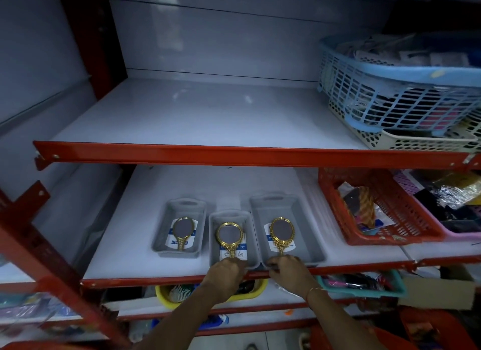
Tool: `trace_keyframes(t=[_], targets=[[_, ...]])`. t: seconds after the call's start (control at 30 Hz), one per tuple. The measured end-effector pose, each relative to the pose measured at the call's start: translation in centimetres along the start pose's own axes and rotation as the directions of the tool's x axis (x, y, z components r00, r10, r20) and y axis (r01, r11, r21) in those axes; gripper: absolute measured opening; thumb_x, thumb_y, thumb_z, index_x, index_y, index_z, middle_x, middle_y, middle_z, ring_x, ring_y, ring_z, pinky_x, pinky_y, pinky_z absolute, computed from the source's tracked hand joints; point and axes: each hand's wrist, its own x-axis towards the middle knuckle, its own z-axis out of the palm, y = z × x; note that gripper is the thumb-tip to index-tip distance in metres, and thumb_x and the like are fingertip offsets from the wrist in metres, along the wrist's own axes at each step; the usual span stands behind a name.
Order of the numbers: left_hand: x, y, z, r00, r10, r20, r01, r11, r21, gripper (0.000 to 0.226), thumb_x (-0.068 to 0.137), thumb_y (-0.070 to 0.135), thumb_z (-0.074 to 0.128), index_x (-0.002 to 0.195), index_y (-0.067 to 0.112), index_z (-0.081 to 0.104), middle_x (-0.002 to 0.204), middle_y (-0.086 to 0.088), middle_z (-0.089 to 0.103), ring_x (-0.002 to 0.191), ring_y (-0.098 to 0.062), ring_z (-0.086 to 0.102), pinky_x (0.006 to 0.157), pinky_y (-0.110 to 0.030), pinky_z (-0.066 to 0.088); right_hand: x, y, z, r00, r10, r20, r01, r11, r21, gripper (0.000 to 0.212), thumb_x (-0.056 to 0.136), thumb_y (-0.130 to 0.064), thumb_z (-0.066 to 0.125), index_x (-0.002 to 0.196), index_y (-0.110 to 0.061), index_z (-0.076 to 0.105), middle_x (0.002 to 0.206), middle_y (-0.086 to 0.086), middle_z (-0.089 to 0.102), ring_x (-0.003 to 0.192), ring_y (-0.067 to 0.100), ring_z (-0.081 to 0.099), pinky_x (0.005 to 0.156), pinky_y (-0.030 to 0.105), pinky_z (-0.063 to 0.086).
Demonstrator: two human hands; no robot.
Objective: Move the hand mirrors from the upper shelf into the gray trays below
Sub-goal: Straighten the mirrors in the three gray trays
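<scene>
Left hand (226,270) curled over near rim of middle gray tray (232,261), by that mirror's handle; whether it pinches anything, cannot tell. Right hand (288,269) closed on handle end of right gold hand mirror (282,231) in right gray tray (309,235). Middle mirror (230,236) and left mirror (183,230) lie in own trays, left gray tray (170,235) further back. Upper shelf (197,115) shows no mirrors. Risk: both near trays sit at shelf's front edge; a tug while letting go could pull one off.
</scene>
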Motion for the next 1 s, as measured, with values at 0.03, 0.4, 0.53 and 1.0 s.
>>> trace_keyframes(t=[0.03,0.4,0.53,1.0], targets=[[-0.2,-0.3,-0.2,0.999,-0.001,-0.036,-0.001,1.000,-0.030,0.034,0.100,0.024,0.038,0.130,0.017,0.051,0.128,-0.008,0.059,0.113,-0.023,0.057,0.095,-0.034,0.048,0.1,-0.6,0.0,0.999,-0.006,-0.038,0.006,1.000,-0.003,0.031,0.088,-0.026,0.051,0.113,-0.018,0.068,0.111,0.003,0.071,0.104,0.020,0.064,0.095,0.028,0.048],[-1.7,-7.8,-3.1,0.928,-0.371,-0.023,0.364,0.893,0.265,0.065,0.091,0.001,0.044,0.150,0.010,0.017,0.155,-0.013,0.024,0.144,-0.027,0.022,0.120,-0.043,0.017,1.5,-5.9,1.9,0.990,-0.115,0.077,0.118,0.993,-0.025,0.041,0.098,-0.035,0.039,0.132,-0.022,0.057,0.150,0.006,0.040,0.141,0.022,0.030,0.114,0.040,0.031],[-2.7,-8.4,-2.4,0.947,-0.322,-0.006,0.304,0.887,0.346,0.066,0.089,-0.004,0.048,0.147,0.016,0.024,0.148,-0.010,0.036,0.138,-0.025,0.033,0.119,-0.041,0.022,1.2,-6.1,2.1,0.992,-0.088,0.091,0.089,0.996,-0.010,0.041,0.099,-0.037,0.036,0.127,-0.020,0.060,0.146,0.007,0.044,0.138,0.022,0.034,0.114,0.039,0.032],[-5.7,-6.8,-1.2,0.974,-0.226,-0.035,0.229,0.962,0.151,0.057,0.091,0.010,0.054,0.144,0.020,0.035,0.140,-0.006,0.049,0.130,-0.021,0.042,0.114,-0.034,0.032,0.5,-6.6,2.8,0.995,-0.102,-0.012,0.102,0.995,-0.019,0.038,0.099,-0.034,0.038,0.125,-0.021,0.062,0.122,0.005,0.060,0.115,0.016,0.052,0.102,0.028,0.041]])
